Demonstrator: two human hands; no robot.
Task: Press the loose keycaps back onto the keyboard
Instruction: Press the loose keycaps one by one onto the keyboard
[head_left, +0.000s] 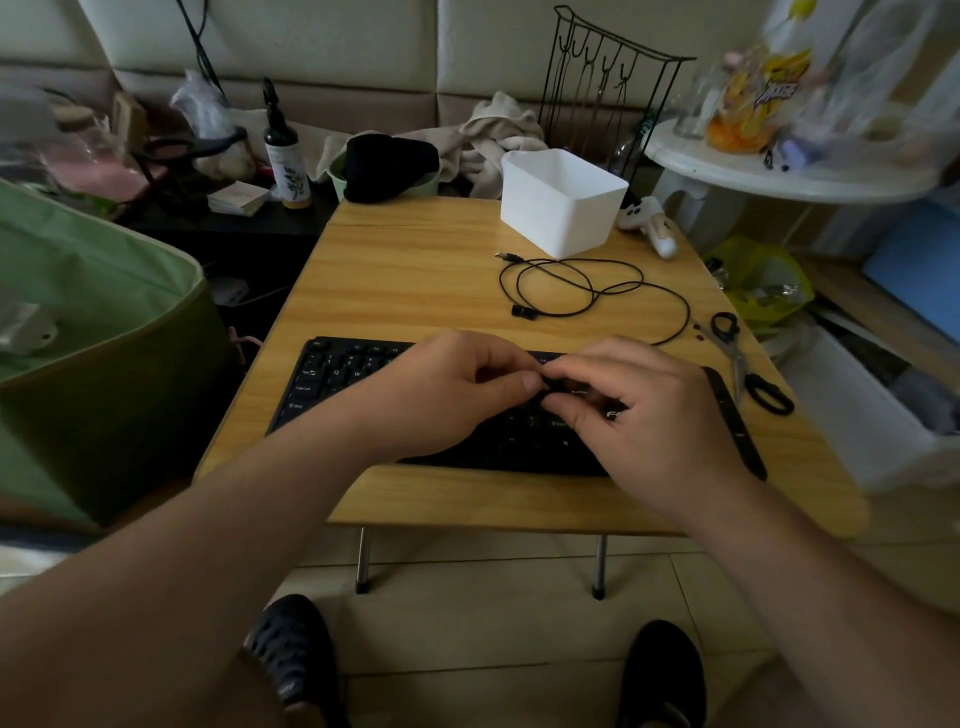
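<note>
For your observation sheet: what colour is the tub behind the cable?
White, clearest in the head view.

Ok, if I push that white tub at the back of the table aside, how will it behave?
The white tub looks like thin plastic and seems empty, so it is probably light and should slide easily on the smooth wooden table. It is tall for its base, so a high push might tip it. The black cable lies just in front.

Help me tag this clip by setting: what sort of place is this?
Most likely a lived-in room at home, not a workshop. The keyboard sits on a low folding table over a tiled floor, with a cushioned wall panel behind and crumpled cloth and a snack bag lying about.
</note>
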